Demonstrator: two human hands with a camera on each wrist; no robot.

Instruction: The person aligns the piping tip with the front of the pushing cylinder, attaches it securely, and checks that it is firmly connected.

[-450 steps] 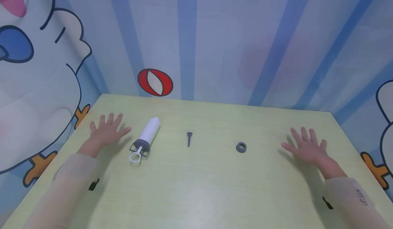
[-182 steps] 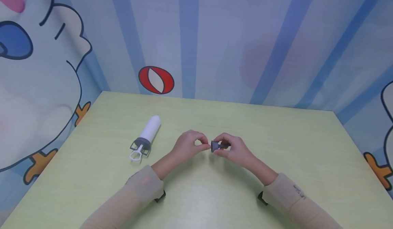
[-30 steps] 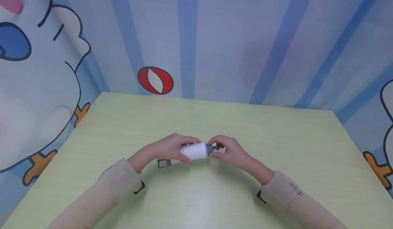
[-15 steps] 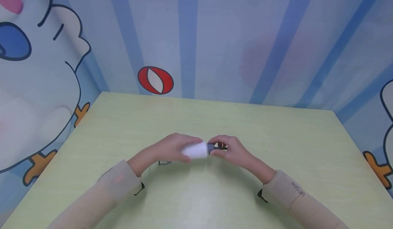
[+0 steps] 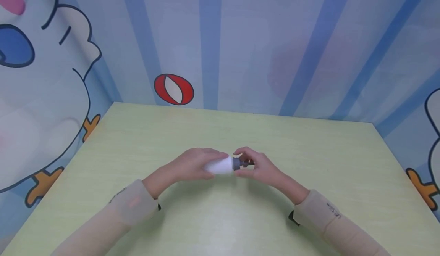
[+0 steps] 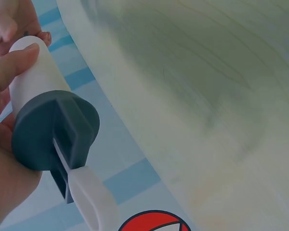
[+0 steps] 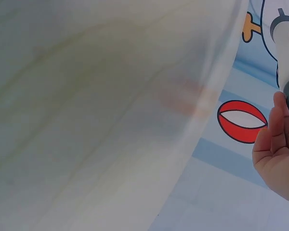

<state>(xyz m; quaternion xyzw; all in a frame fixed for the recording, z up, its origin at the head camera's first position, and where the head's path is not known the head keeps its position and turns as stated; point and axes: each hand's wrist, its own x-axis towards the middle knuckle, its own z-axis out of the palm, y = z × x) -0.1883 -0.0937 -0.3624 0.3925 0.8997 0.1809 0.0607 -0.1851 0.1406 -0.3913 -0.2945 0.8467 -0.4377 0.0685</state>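
— Holding what, at left?

— I see my left hand (image 5: pixel 192 165) wrapped around the white tube (image 5: pixel 218 166), fingers curled over its smooth plastic barrel, lifting it level just above the middle of the table (image 5: pixel 309 153). I judge that this grasp steadies the barrel so its far end faces the other hand. In the left wrist view, the dark grey flanged collar (image 6: pixel 53 137) caps the near end, with a flat white plunger handle (image 6: pixel 91 197) jutting out of it.

— And moving rightward?

— At the tube's tip sits a small dark grey cap (image 5: pixel 237 163), round and matte, with a thin stem pointing right. My right hand (image 5: pixel 258 168) pinches that piece between thumb and fingertips, touching the tube's end; I judge the fine pinch suits turning or seating so small a part.

— The surroundings?

— A pale green wood-grain top, and behind it a blue-striped cartoon backdrop (image 5: pixel 240 38) bearing a red oval (image 5: pixel 173 89).
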